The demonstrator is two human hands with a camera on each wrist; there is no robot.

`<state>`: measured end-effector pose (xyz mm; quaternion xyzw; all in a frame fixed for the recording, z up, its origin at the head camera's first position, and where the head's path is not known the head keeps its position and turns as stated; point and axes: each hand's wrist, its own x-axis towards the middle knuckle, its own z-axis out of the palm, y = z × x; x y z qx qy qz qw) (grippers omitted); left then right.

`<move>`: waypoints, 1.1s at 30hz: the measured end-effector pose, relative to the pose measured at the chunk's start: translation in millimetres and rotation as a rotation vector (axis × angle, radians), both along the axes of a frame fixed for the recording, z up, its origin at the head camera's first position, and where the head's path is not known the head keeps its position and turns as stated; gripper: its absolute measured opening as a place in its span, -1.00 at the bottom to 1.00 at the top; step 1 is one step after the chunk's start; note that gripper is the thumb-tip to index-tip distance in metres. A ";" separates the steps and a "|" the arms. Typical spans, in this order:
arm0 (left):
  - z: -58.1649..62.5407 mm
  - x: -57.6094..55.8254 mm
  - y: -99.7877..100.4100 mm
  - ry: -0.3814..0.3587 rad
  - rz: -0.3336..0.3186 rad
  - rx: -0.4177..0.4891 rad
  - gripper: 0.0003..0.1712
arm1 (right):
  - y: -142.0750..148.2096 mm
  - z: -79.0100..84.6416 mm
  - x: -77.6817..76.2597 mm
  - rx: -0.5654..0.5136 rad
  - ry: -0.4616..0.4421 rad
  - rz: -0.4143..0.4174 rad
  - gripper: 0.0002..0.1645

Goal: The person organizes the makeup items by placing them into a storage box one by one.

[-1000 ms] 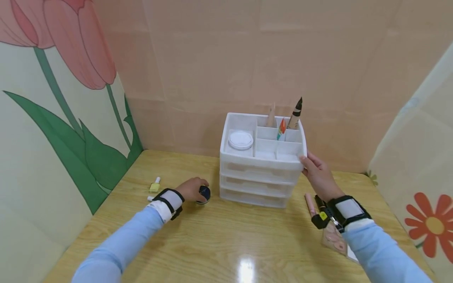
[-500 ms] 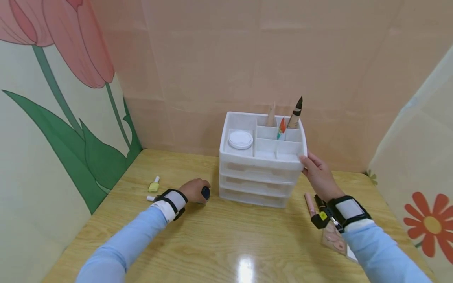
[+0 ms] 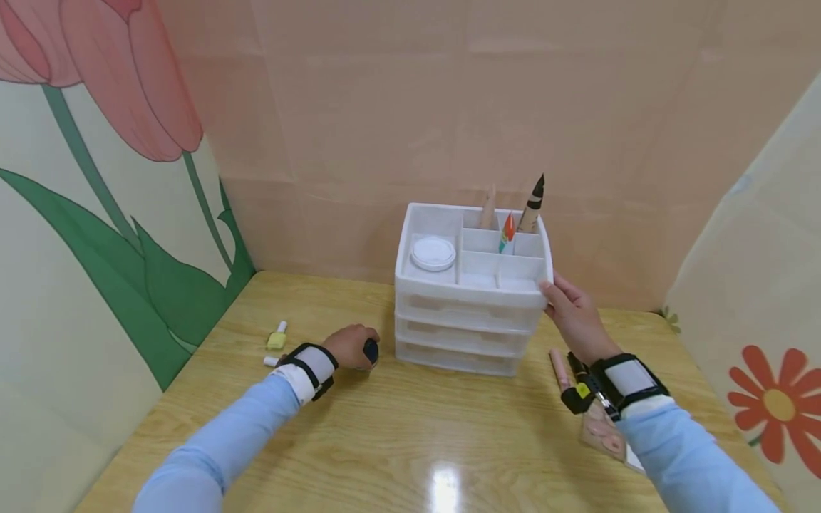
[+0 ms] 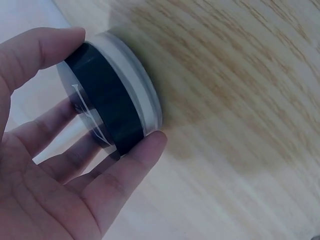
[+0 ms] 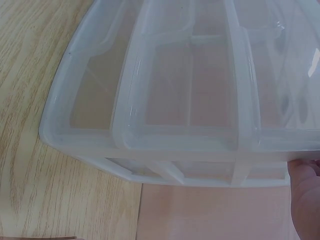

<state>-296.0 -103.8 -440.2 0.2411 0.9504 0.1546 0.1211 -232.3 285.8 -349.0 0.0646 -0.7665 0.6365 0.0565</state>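
Note:
My left hand (image 3: 349,347) grips a small round cosmetic jar (image 4: 112,95) with a black lid and a clear and white base. In the left wrist view the thumb and fingers curl round its sides, and the jar is tipped close over the wood surface. To its right stands a white plastic drawer organizer (image 3: 468,313) with three translucent drawers and a divided top. My right hand (image 3: 575,317) holds the organizer's upper right edge, thumb on the front corner and fingers round the side. Most of that hand lies outside the right wrist view.
On the organizer's top sit a round white container (image 3: 433,254) and several upright brush-like items. At left lie a yellow nail polish bottle (image 3: 277,338) and a white-ended item (image 3: 271,361). A pink tube (image 3: 559,369) and makeup palette (image 3: 603,433) lie by my right wrist.
My left hand has shifted slightly and the dark jar in it has turned, its round lid now less visible from above. My right hand keeps its hold on the organizer.

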 end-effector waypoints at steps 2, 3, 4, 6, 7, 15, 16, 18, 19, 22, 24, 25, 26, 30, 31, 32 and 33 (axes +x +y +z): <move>0.9 -0.3 -1.1 0.000 -0.006 -0.002 -0.38 | 0.5 -0.4 -0.2 0.011 -0.004 -0.001 -0.27; 2.0 -0.3 -1.9 0.000 -0.008 -0.006 -0.38 | 0.9 -0.7 -0.5 0.004 -0.007 0.002 -0.27; 4.0 0.2 -2.7 0.001 -0.011 -0.008 -0.38 | 1.2 -0.6 -0.6 0.003 -0.007 0.003 -0.27; 10.0 1.9 -4.3 -0.003 -0.015 -0.008 -0.37 | 1.8 -0.5 -0.9 0.004 -0.011 0.005 -0.27; 13.5 3.1 -5.2 -0.005 -0.018 -0.007 -0.37 | 2.1 -0.6 -1.2 -0.006 -0.012 0.008 -0.27; 46.5 15.1 -12.1 -0.009 -0.086 0.012 -0.36 | 3.4 -1.8 -3.9 0.002 -0.032 -0.003 -0.27; 51.6 16.8 -12.7 -0.009 -0.098 0.017 -0.36 | 3.4 -2.1 -4.2 0.002 -0.038 -0.004 -0.27; 62.9 20.9 -13.5 -0.005 -0.125 0.021 -0.37 | 3.3 -2.8 -4.7 0.004 -0.047 -0.008 -0.26; 69.6 23.5 -13.8 -0.004 -0.141 0.023 -0.38 | 3.0 -2.5 -4.8 0.004 -0.049 -0.008 -0.26; 92.2 32.5 -13.0 0.011 -0.191 0.013 -0.41 | 3.2 -2.6 -4.8 -0.019 -0.036 0.006 -0.25; 106.8 38.2 -11.8 0.024 -0.219 0.007 -0.43 | 3.1 -2.5 -4.7 -0.031 -0.025 0.012 -0.25; 113.6 40.7 -11.2 0.030 -0.231 -0.003 -0.43 | 3.2 -2.4 -4.6 -0.030 -0.021 0.012 -0.25; 120.4 43.4 -10.4 0.038 -0.244 -0.009 -0.42 | 3.2 -2.2 -4.4 -0.029 -0.019 0.011 -0.25; 148.4 53.5 -6.3 0.047 -0.303 -0.004 -0.43 | 2.3 -0.7 -2.9 0.001 -0.027 -0.003 -0.24; 156.1 56.3 -4.8 0.045 -0.318 0.003 -0.42 | 2.1 -0.3 -2.3 -0.008 -0.029 -0.002 -0.24; 163.1 58.4 -3.4 0.046 -0.338 0.016 -0.42 | 1.9 0.2 -1.7 -0.016 -0.030 0.000 -0.24; 169.6 60.2 -2.2 0.047 -0.357 0.030 -0.43 | 1.7 0.7 -1.0 -0.013 -0.029 -0.001 -0.24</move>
